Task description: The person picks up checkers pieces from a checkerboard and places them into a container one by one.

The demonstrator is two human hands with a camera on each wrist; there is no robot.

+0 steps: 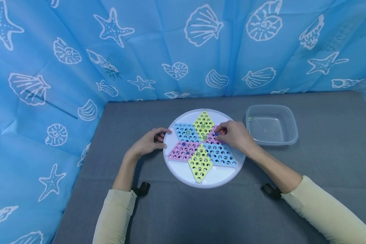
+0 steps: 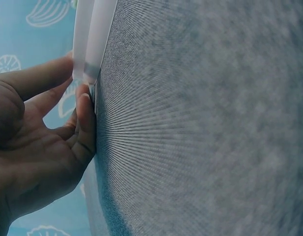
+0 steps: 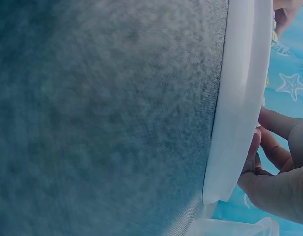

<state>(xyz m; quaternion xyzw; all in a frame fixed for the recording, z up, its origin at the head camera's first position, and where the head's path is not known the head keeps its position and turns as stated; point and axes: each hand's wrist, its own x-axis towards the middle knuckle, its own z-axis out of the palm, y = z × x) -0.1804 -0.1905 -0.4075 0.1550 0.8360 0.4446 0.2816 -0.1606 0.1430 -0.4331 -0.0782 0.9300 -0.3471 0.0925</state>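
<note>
A round white Chinese checkers board (image 1: 175, 167) with a yellow, blue and pink star of holes lies on the grey table. My left hand (image 1: 149, 141) touches its left rim, thumb and forefinger spread along the edge; in the left wrist view the fingertips (image 2: 85, 101) are right at the rim. My right hand (image 1: 235, 135) is over the right pink point, thumb and forefinger pinching a blue marble (image 1: 216, 134) low over the holes. Another blue marble (image 1: 184, 144) sits in the left pink point. Green marbles (image 1: 203, 126) show in the upper yellow point and the left blue point.
A clear plastic container (image 1: 288, 127) stands behind and right of the board, with a green marble (image 1: 250, 119) at its left side. A blue curtain (image 1: 158, 44) with white shells hangs along the table's back and left edges.
</note>
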